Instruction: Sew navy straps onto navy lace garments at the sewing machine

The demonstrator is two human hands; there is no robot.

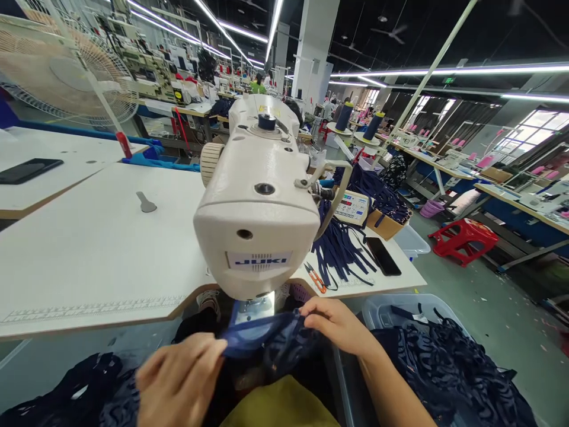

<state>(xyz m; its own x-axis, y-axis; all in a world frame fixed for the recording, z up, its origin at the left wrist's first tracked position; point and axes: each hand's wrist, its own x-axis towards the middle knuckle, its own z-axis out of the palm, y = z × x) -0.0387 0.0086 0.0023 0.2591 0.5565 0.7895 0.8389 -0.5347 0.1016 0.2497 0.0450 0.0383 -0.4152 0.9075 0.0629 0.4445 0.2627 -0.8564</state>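
Note:
A navy patterned garment piece [288, 347] with a sheer edge is stretched between my two hands, just in front of the sewing machine's lit plate. My left hand [180, 376], blurred by motion, pinches the left end of its edge. At the other end, my right hand [335, 326] grips the fabric between thumb and fingers. The white JUKI sewing machine [258, 196] stands straight ahead, its head above and beyond the cloth. Its lit metal plate [255, 308] shows partly below the head; the needle is hidden.
Orange thread snips [315, 277], navy straps [340, 249] and a black phone [383, 256] lie right of the machine. A clear bin [373, 305] of navy garments stands at lower right. More navy garments [66, 385] lie lower left. A metal piece [146, 203] rests on the white tabletop [98, 249].

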